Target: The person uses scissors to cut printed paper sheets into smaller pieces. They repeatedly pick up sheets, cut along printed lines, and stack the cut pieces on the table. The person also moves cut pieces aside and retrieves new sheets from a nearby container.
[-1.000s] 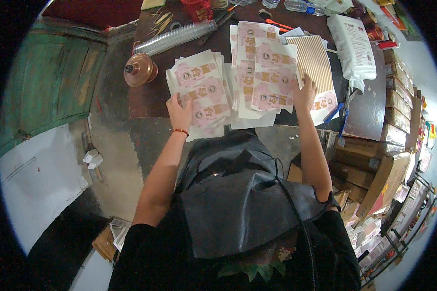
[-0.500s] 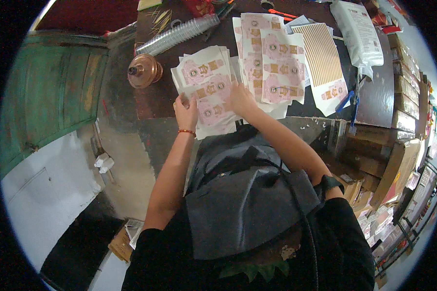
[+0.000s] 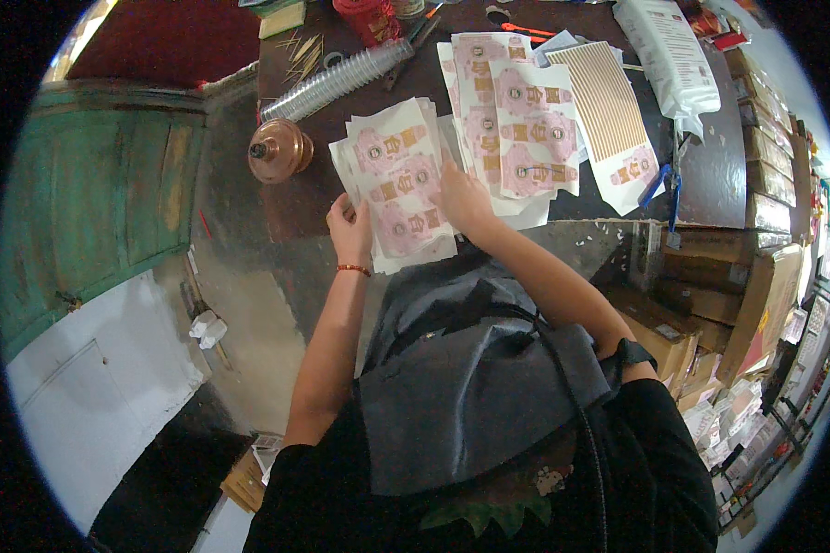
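A small stack of white paper sheets with pink and tan prints [image 3: 398, 175] lies at the front edge of the dark table, its lower end past that edge. My left hand [image 3: 349, 232], with a red beaded bracelet at its wrist, grips the stack's left edge between curled fingers and thumb. At the right edge my right hand [image 3: 466, 199] is closed on the same sheets, its fingertips partly hidden. Just to the right lies another group of printed sheets [image 3: 532, 129], fanned over each other. Beyond it is a sheet with tan stripes [image 3: 601, 101].
Left of the stack stands a copper-coloured lidded pot [image 3: 279, 150], with a row of nested clear plastic cups [image 3: 339, 81] behind it. Blue-handled scissors [image 3: 673, 184] and a white plastic bag [image 3: 669, 64] are at the right. Cardboard boxes [image 3: 710, 276] are piled beside the table.
The top sheet, lower and askew before, now lies more squarely over the others. Both hands keep close to the same places at the stack's sides. The head view has shifted slightly.
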Tool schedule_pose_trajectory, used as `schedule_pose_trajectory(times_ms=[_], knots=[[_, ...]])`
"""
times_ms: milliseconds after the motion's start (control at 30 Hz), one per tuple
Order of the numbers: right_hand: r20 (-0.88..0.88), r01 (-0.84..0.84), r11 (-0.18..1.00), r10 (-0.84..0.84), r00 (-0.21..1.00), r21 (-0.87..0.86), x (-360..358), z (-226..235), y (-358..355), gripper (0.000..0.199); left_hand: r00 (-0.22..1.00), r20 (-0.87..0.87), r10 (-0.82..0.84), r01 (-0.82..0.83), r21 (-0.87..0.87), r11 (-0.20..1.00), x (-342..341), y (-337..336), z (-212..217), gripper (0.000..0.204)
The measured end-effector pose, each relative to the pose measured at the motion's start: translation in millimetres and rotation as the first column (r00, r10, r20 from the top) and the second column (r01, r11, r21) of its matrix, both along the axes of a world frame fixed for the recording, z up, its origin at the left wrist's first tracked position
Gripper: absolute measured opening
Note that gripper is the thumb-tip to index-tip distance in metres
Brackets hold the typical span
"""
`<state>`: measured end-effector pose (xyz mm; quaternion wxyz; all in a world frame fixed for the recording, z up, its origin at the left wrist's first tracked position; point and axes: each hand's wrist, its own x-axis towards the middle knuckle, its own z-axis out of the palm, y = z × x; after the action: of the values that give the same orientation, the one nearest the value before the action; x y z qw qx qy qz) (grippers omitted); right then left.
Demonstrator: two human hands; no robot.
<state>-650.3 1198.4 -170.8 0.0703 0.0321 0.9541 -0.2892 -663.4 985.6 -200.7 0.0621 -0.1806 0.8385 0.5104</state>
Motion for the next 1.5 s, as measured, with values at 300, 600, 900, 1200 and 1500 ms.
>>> schedule_pose_trajectory(times_ms=[300, 600, 900, 1200, 1500], knots=[[-0.164, -0.024, 0.834, -0.081, 0.983, -0.551, 25.9, 120.9, -2.9, 0.024, 0.999, -0.003, 0.043, -0.017, 0.89, 0.456, -4.6, 1.0, 69.7, 0.033], [0.107, 0.108, 0.278, -0.019, 0.994, -0.955, 39.3, 199.8, 42.3, 0.034, 0.941, -0.202, -0.272, 0.309, 0.839, 0.448, 11.2, 11.1, 122.5, 0.023], [0.171, 0.171, 0.001, -0.044, 0.984, -0.985, 45.5, 199.0, 70.8, 0.034, 0.941, -0.15, -0.304, 0.279, 0.851, 0.445, 18.9, 61.9, 160.9, 0.015], [0.196, 0.177, -0.212, -0.073, 0.978, -0.961, 56.3, 214.1, 90.8, 0.029, 0.9, -0.197, -0.389, 0.365, 0.829, 0.424, 17.7, 81.6, 169.6, 0.016], [-0.123, 0.087, 0.494, -0.377, 0.918, -0.865, 58.8, 205.2, 104.1, 0.027, 0.898, -0.205, -0.389, 0.391, 0.775, 0.496, 15.2, 98.1, 170.7, 0.013]])
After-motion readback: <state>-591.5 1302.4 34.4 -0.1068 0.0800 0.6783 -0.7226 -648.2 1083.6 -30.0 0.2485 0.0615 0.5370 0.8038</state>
